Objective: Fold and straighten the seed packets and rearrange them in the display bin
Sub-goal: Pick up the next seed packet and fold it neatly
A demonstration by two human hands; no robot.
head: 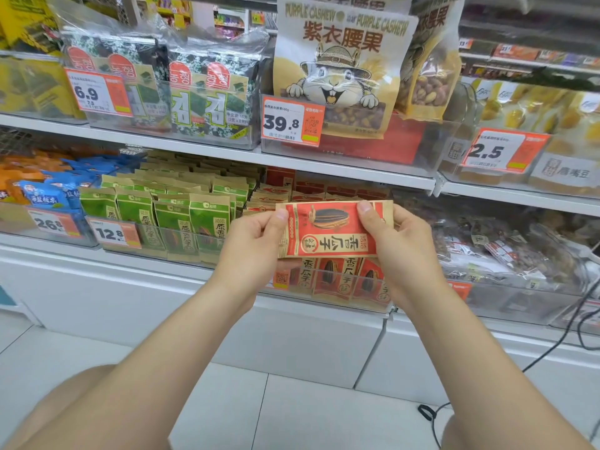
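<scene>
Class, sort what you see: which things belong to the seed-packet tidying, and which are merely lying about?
Job: red packet, pinched by the left hand and right hand; binned packets; bin.
Lying about: cashew bag; seaweed packs; price tag; cable.

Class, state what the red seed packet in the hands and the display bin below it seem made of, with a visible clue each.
Red seed packet: probably matte kraft-type paper, judging by tan borders around the red print. Display bin: clear, glossy rigid plastic; packets show through its front wall.
</scene>
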